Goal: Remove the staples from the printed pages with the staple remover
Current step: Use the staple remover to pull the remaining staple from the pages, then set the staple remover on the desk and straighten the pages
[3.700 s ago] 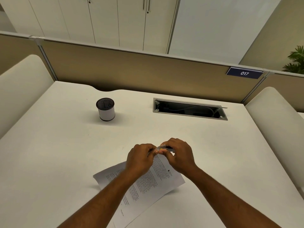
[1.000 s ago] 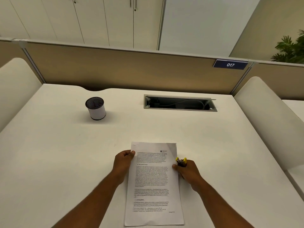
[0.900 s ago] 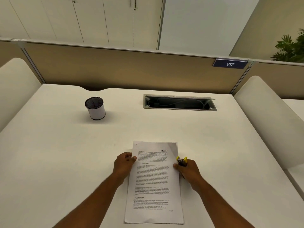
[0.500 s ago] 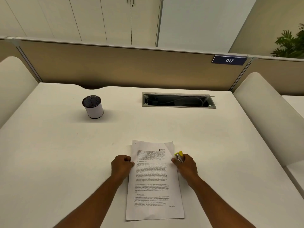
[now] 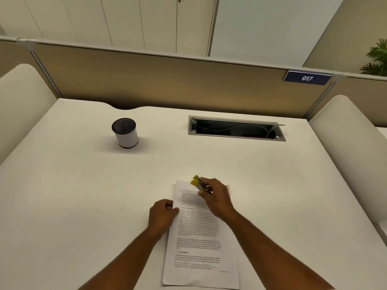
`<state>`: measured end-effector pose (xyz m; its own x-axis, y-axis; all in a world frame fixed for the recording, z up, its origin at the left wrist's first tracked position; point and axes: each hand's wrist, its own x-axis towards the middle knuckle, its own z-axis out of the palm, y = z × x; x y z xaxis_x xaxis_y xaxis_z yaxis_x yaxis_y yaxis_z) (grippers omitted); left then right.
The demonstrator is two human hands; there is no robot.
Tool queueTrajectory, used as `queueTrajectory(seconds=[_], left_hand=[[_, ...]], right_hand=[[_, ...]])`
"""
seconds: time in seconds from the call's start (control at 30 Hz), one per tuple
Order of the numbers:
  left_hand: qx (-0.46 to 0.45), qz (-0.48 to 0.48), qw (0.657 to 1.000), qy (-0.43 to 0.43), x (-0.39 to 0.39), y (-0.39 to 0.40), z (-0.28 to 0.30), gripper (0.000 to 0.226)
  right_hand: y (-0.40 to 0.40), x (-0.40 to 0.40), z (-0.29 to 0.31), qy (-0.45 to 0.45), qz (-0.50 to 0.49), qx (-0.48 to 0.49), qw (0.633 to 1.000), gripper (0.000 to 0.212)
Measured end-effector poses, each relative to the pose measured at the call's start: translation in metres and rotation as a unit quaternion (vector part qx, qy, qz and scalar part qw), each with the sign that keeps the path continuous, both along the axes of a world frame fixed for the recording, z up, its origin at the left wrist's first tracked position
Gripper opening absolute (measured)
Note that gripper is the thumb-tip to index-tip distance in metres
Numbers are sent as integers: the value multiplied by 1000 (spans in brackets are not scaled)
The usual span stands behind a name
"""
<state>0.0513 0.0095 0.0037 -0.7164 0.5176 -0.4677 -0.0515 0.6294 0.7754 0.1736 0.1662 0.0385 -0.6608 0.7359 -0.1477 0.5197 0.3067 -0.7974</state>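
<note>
Both forearms reach forward, bare, with the right one crossing a little toward the left. The left hand [image 5: 162, 214] has its fingers curled, and its thumb presses down on the left edge of the printed pages [image 5: 201, 237]. The right hand [image 5: 217, 198] is ahead of the left hand and a little to its right; its fingers pinch the staple remover [image 5: 198, 182], whose yellow tip points forward and left.

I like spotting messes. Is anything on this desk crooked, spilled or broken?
Nothing stands out. The white printed pages lie flat and almost straight, the black-and-white mesh cup stands upright, and the grey cable slot in the white desk sits open, wires tucked inside.
</note>
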Motion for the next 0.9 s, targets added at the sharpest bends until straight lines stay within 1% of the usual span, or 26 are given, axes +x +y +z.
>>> queueTrajectory(seconds=[0.1,0.2,0.3,0.43,0.53,0.63,0.7,0.77,0.83,0.9], left_hand=[[6,-7,1000,14,4,-4,-4,16],[20,-12,999,37,7,-10,-11,28],[46,-24,998,34,13,-16,-15,35],[63,-20,998,22,11,-18,-18,26],[74,4,997,7,6,-21,-23,25],[96,39,994,-36,7,-21,-27,22],[128,78,984,-93,6,-21,-28,22],[151,107,974,-128,6,-21,-30,26],[148,118,973,-134,6,-21,-30,28],[141,107,976,-129,6,-21,-31,26]], right_hand=[[-15,-40,7,-9,83,21,996,47],[-34,-86,11,-33,141,51,988,51],[-48,-123,8,-61,193,86,976,49],[-63,-155,-4,-87,251,124,956,40],[-76,-179,-12,-101,295,166,936,35],[-87,-196,-18,-86,309,185,929,31],[-91,-204,-21,-81,309,193,928,34],[-92,-209,-25,-88,316,206,922,35],[-91,-210,-31,-95,320,205,920,38],[-87,-208,-37,-100,315,195,923,40]])
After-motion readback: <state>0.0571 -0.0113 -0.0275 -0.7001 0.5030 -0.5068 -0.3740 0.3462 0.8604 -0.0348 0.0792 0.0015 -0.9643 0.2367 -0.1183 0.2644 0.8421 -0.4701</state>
